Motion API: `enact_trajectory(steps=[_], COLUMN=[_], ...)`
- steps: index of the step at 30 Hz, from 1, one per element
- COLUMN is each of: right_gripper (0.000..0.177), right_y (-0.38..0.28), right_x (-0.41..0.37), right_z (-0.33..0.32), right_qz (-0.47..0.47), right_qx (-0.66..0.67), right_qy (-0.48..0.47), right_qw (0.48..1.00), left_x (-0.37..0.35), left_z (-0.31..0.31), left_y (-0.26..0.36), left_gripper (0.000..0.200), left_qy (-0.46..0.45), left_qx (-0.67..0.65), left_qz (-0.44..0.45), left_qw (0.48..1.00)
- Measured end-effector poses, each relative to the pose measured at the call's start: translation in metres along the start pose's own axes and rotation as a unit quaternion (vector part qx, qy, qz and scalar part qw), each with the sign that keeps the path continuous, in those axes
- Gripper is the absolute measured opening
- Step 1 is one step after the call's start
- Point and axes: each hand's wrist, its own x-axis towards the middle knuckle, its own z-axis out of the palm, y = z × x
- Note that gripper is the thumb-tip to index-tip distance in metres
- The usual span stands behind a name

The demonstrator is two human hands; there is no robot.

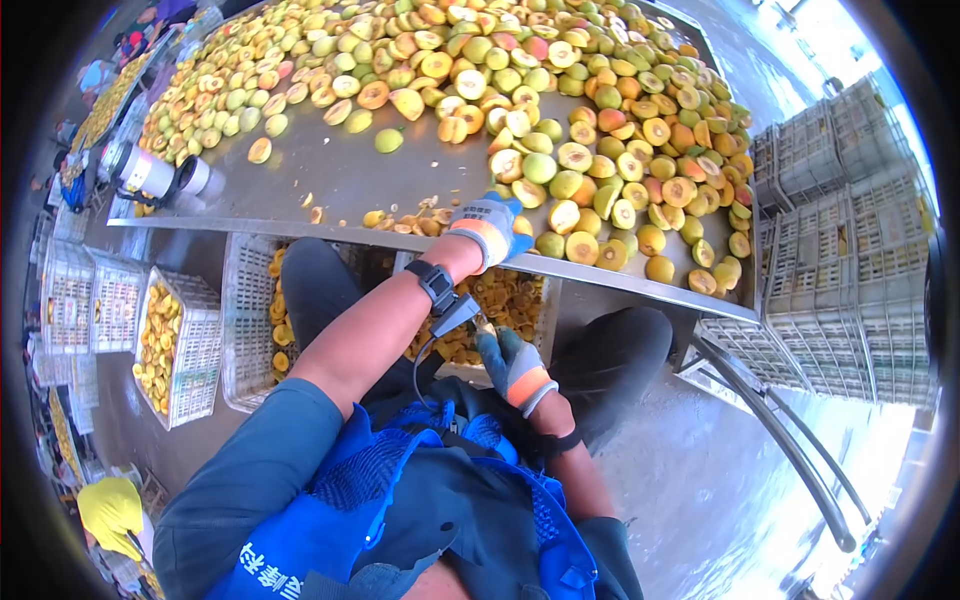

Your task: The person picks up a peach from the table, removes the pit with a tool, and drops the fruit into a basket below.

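My left hand (pixel 487 232), in a blue, grey and orange glove, reaches over the metal table's (pixel 350 175) near edge. Its thumb and fingers are apart beside the halved peaches (pixel 537 167). The palm side is hidden. Lower, between my knees, my right hand (pixel 515 370) is gloved alike and closed around a small tool (pixel 485 325) with a pale tip, mostly hidden by the fingers. Beneath both hands is a crate of cut yellow fruit (pixel 520 300). A watch (pixel 436 285) and a grey cabled device (pixel 456 315) are at my left wrist.
Peach halves heap over the table's far and right parts; fruit scraps (pixel 425 217) lie near its front rim. A metal canister (pixel 145 172) stands at left. Fruit-filled crates (pixel 195 350) line the left floor, stacked crates (pixel 845 260) the right. A person in yellow (pixel 112 512) is at lower left.
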Motion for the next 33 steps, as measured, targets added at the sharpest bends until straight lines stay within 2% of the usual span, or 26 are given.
enact_trajectory(steps=[4,7,8,9,10,11,13,14,15,18,19,21,22,23,24,25,27,28,30,31,33], right_gripper=[0.038,0.031,0.029,0.027,0.021,0.017,0.014,0.016,0.021,0.023,0.021,0.034,0.034,0.035,0.036,0.038,0.039,0.039,0.039,0.039,0.040], right_y=[-0.009,-0.011,-0.008,-0.011,-0.013,-0.018,-0.037,-0.046,-0.052,-0.064,-0.077,-0.094,-0.097,-0.100,-0.101,-0.098,-0.100,-0.101,-0.100,-0.100,-0.096], right_x=[0.000,0.001,0.002,0.002,0.001,0.003,0.005,0.010,0.015,0.028,0.029,0.030,0.029,0.027,0.026,0.027,0.024,0.023,0.022,0.022,0.023], right_z=[-0.005,-0.004,-0.004,-0.003,-0.006,-0.005,-0.010,-0.012,-0.014,-0.012,-0.012,-0.007,-0.006,-0.005,-0.004,-0.001,0.001,0.001,0.004,0.006,0.009], right_qz=[0.006,-0.019,-0.017,-0.011,-0.006,-0.029,-0.069,-0.039,-0.147,-0.187,-0.209,-0.159,-0.150,-0.141,-0.132,-0.126,-0.112,-0.105,-0.103,-0.100,-0.108], right_qx=[0.051,0.132,0.169,0.208,0.245,0.269,0.292,0.318,0.200,0.071,0.064,0.095,0.084,0.073,0.062,0.053,0.045,0.041,0.041,0.053,0.076], right_qy=[-0.003,0.038,0.057,0.073,0.070,0.073,0.058,0.043,0.059,0.047,0.071,0.077,0.076,0.076,0.076,0.075,0.061,0.053,0.047,0.041,0.036], right_qw=[0.999,0.990,0.984,0.975,0.967,0.960,0.952,0.946,0.967,0.979,0.973,0.980,0.982,0.984,0.986,0.988,0.991,0.992,0.993,0.993,0.991], left_x=[0.007,-0.007,0.004,-0.003,-0.014,-0.029,-0.069,-0.085,-0.093,-0.114,-0.115,-0.122,-0.127,-0.132,-0.139,-0.137,-0.135,-0.137,-0.136,-0.136,-0.135], left_z=[-0.002,-0.006,0.026,0.020,0.016,0.014,-0.004,-0.006,-0.002,-0.003,0.005,0.015,0.018,0.023,0.022,0.027,0.038,0.042,0.046,0.046,0.047], left_y=[0.003,-0.014,-0.045,-0.052,-0.060,-0.067,-0.060,-0.057,-0.059,-0.046,-0.045,-0.045,-0.042,-0.040,-0.034,-0.037,-0.043,-0.048,-0.049,-0.045,-0.043], left_gripper=[0.064,0.059,0.049,0.046,0.044,0.048,0.051,0.053,0.055,0.057,0.056,0.051,0.048,0.044,0.041,0.040,0.038,0.037,0.035,0.033,0.029], left_qy=[-0.007,0.042,0.074,0.081,0.090,0.051,0.009,-0.014,-0.019,0.037,0.053,0.085,0.099,0.172,0.264,0.250,0.268,0.297,0.373,0.420,0.425], left_qx=[0.021,-0.071,-0.286,-0.430,-0.564,-0.729,-0.851,-0.898,-0.906,-0.924,-0.932,-0.923,-0.918,-0.805,-0.653,-0.697,-0.657,-0.567,-0.411,-0.351,-0.384], left_qz=[-0.014,-0.013,0.024,0.035,0.043,0.055,0.085,0.101,0.111,0.027,0.027,0.039,0.046,0.091,0.105,0.088,0.081,0.091,0.127,0.153,0.149], left_qw=[1.000,0.997,0.955,0.898,0.820,0.680,0.518,0.427,0.409,0.380,0.358,0.373,0.381,0.561,0.702,0.666,0.700,0.763,0.822,0.822,0.806])
